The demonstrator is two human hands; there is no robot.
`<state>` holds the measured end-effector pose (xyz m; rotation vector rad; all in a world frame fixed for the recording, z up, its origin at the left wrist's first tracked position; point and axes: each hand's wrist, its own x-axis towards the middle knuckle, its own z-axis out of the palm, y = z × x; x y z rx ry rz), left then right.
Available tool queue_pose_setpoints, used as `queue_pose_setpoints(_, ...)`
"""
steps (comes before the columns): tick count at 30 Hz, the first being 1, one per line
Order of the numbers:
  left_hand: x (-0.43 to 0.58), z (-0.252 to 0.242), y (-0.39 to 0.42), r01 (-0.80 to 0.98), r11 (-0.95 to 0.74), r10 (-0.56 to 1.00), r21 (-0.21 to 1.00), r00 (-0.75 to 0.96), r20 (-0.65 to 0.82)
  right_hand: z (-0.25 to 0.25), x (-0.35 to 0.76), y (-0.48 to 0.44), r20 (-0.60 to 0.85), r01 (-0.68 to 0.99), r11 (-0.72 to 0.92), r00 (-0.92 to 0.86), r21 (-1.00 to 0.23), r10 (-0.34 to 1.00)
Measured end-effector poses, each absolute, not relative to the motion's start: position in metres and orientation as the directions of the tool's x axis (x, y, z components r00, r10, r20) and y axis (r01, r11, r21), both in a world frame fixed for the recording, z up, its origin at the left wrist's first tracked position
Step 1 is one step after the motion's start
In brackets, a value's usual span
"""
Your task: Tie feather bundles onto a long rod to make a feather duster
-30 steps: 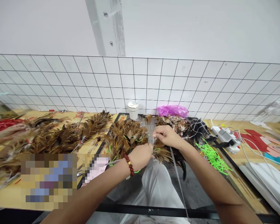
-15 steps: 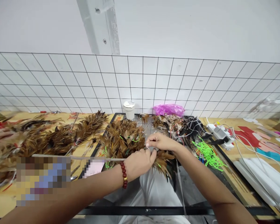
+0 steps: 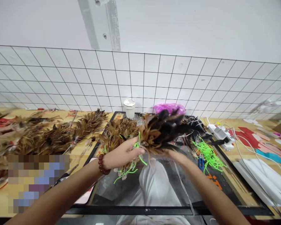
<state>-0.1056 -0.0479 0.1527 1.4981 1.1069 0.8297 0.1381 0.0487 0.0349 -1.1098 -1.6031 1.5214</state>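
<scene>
My left hand, with a dark red bead bracelet at the wrist, is closed around the base of a feather bundle. Its brown and black feathers fan out up and to the right, the black ends blurred. Bright green ties stick out by my thumb. At the lower right edge of the bundle is my right hand, its fingers hidden behind feathers. More tied brown feather bundles lie beyond my left hand, with green ties hanging below.
Green ties lie in a heap on the right, beside blue-handled snippers. Behind stand a white lidded cup and a pink plastic bag. A power strip trails cables. At far left, another person's hand touches brown feathers.
The feather bundle has been raised and turned, its dark ends now pointing up and right. My left hand has moved left; my right hand has gone down and right, beneath the feathers.
</scene>
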Motion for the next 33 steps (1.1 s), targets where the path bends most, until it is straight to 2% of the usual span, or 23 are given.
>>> queue_pose_setpoints(2, -0.103, 0.149, -0.049, 0.011, 0.098, 0.961, 0.995, 0.260, -0.097, 0.020, 0.126, 0.036, -0.060, 0.166, 0.012, -0.420, -0.986, 0.905)
queue_pose_setpoints(5, -0.107, 0.141, -0.053, -0.173, 0.212, 0.969, 0.962, 0.168, -0.183, 0.005, 0.116, 0.018, -0.073, 0.136, -0.010, -0.467, -0.991, 0.881)
queue_pose_setpoints(8, -0.117, 0.135, -0.060, -0.247, 0.287, 0.958, 0.926, 0.097, -0.271, 0.006, 0.115, 0.011, -0.197, 0.186, -0.096, -0.667, -0.978, 0.718)
queue_pose_setpoints(10, -0.124, 0.130, -0.064, -0.256, 0.289, 0.957, 0.922, 0.067, -0.282, 0.012, 0.112, 0.018, -0.193, 0.265, 0.027, -0.766, -0.964, 0.613)
queue_pose_setpoints(11, -0.126, 0.128, -0.066, -0.260, 0.285, 0.958, 0.922, 0.057, -0.280, 0.016, 0.109, 0.024, -0.163, 0.314, 0.140, -0.765, -0.939, 0.623)
queue_pose_setpoints(13, -0.129, 0.126, -0.067, -0.279, 0.274, 0.961, 0.921, 0.034, -0.275, 0.021, 0.094, 0.038, -0.074, 0.494, 0.328, -0.633, -0.805, 0.770)
queue_pose_setpoints(16, -0.128, 0.127, -0.067, -0.298, 0.237, 0.967, 0.925, -0.018, -0.254, 0.020, 0.061, 0.056, -0.080, 0.731, 0.307, -0.442, -0.609, 0.893)
queue_pose_setpoints(18, -0.126, 0.129, -0.065, -0.289, 0.207, 0.972, 0.935, -0.051, -0.231, 0.016, 0.039, 0.062, -0.130, 0.768, 0.234, -0.380, -0.596, 0.916)
queue_pose_setpoints(20, -0.124, 0.132, -0.065, -0.283, 0.189, 0.975, 0.940, -0.061, -0.214, 0.011, 0.023, 0.067, -0.153, 0.709, 0.126, -0.316, -0.694, 0.936)
queue_pose_setpoints(23, -0.124, 0.134, -0.065, -0.321, 0.178, 0.977, 0.930, -0.056, -0.207, 0.010, 0.021, 0.077, -0.172, 0.511, 0.004, -0.297, -0.860, 0.939)
queue_pose_setpoints(27, -0.129, 0.130, -0.060, -0.404, 0.172, 0.976, 0.898, -0.050, -0.210, 0.025, 0.050, 0.085, -0.160, 0.289, -0.080, -0.265, -0.954, 0.951)
queue_pose_setpoints(29, -0.129, 0.125, -0.054, -0.445, 0.166, 0.979, 0.880, -0.031, -0.200, 0.040, 0.064, 0.080, -0.157, 0.060, -0.147, -0.261, -0.987, 0.952)
queue_pose_setpoints(31, -0.125, 0.119, -0.047, -0.469, 0.173, 0.979, 0.866, -0.013, -0.203, 0.057, 0.072, 0.067, -0.134, -0.160, -0.187, -0.294, -0.969, 0.947)
queue_pose_setpoints(33, -0.120, 0.112, -0.039, -0.478, 0.196, 0.973, 0.856, -0.014, -0.231, 0.073, 0.071, 0.050, -0.101, -0.285, -0.204, -0.338, -0.936, 0.936)
